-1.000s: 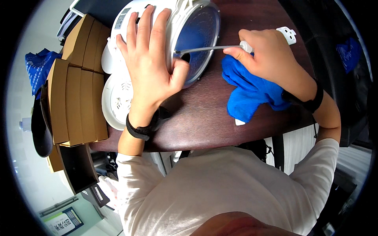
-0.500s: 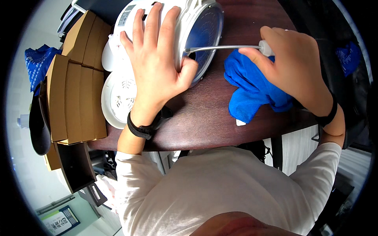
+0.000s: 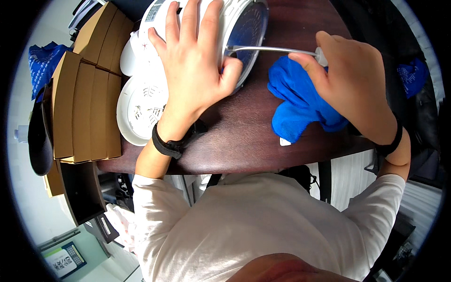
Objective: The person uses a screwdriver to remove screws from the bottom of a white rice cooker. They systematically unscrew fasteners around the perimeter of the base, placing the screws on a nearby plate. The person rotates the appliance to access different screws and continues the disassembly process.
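Observation:
A white round appliance (image 3: pixel 152 44) lies on its side at the table's far edge, its dark blue, perforated round face (image 3: pixel 251 35) turned to the right. Across its white body my left hand (image 3: pixel 195 70) lies with fingers spread, the thumb bent down by the rim of the face. My right hand (image 3: pixel 352 80) is closed around the pale handle of a screwdriver (image 3: pixel 277 49). Its metal shaft points left, and the tip meets the appliance's rim just above my left thumb. Most of the handle is hidden in my palm.
A crumpled blue cloth (image 3: pixel 296 101) lies below the screwdriver on the dark brown table (image 3: pixel 235 136). Left of the appliance are a white round vented part (image 3: pixel 134 110) and stacked brown cardboard boxes (image 3: pixel 89 113). A black bag-like surface (image 3: pixel 399 42) borders the right.
The view has shifted slightly. The screwdriver's handle end has dipped a little relative to its tip, which stays at the rim. My left hand remains spread on the appliance.

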A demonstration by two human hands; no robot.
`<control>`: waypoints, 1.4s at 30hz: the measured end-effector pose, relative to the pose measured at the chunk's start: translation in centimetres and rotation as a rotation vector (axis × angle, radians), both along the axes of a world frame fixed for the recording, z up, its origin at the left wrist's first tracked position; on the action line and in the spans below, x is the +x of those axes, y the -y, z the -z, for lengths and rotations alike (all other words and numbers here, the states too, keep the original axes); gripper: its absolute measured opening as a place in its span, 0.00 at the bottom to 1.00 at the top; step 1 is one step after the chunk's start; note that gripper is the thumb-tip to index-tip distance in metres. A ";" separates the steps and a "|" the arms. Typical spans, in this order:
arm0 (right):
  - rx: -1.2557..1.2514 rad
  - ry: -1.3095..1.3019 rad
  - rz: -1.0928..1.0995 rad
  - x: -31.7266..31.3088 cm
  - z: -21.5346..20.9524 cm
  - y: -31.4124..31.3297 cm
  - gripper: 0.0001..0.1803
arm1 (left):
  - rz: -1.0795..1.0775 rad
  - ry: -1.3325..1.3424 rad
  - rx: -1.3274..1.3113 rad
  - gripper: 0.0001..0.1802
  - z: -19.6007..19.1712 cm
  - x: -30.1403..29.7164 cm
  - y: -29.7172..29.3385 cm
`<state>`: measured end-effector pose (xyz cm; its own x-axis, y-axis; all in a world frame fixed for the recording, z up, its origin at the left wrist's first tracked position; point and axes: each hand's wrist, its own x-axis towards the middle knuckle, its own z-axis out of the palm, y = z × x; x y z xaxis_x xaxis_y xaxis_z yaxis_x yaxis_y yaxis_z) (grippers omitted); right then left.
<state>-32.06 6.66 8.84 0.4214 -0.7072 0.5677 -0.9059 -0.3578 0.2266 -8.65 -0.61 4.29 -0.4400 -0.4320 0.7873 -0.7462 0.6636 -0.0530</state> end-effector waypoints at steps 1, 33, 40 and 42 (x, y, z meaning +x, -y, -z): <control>0.009 0.015 -0.005 0.0 0.1 0.0 0.25 | 0.002 -0.002 -0.006 0.44 0.1 0.1 0.1; -0.096 -0.015 -0.071 -1.0 0.6 1.8 0.24 | -0.029 0.010 -0.013 0.43 -0.1 -0.3 -0.2; 0.078 0.083 -0.045 -0.3 1.4 1.1 0.25 | -0.052 -0.010 -0.014 0.43 0.2 -0.2 -0.5; 0.099 0.121 -0.073 -0.4 1.4 1.1 0.25 | -0.052 -0.011 -0.014 0.43 0.2 -0.2 -0.6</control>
<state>-32.47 5.59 7.39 0.4066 -0.7323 0.5463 -0.8952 -0.4387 0.0782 -8.86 -0.02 4.12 -0.4084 -0.4426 0.7983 -0.7803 0.6231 -0.0538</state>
